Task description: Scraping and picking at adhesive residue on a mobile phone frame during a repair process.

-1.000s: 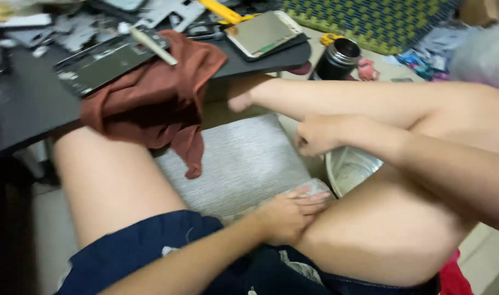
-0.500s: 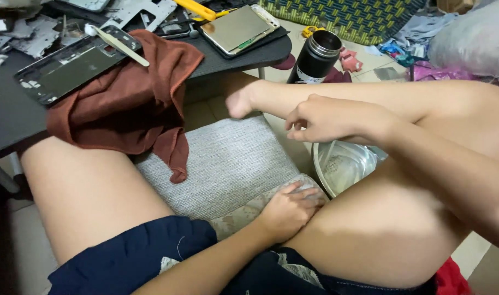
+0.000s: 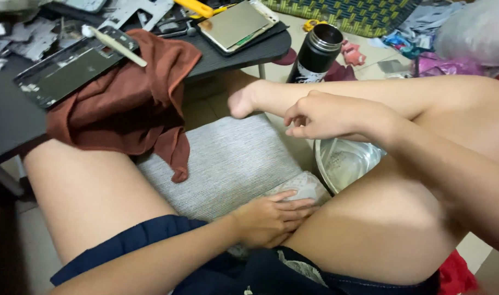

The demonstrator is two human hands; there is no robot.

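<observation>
left hand [image 3: 268, 218] flat on white cloth [image 3: 301, 188], fingers pressed together, pointing right. right hand [image 3: 328, 117] hovers above bowl [image 3: 345, 161], fingers loosely curled, empty. i judge left nearer cloth.

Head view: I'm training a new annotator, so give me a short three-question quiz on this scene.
1. True or false: the left hand rests on a crumpled whitish plastic bag lying on the grey cushion.
2. What does the right hand hover above? A) the black flask B) the metal bowl C) the rust-brown cloth
3. Fill in: the rust-brown cloth hangs over the edge of the black ____.

Key: 1 true; 2 B; 3 table.
</observation>
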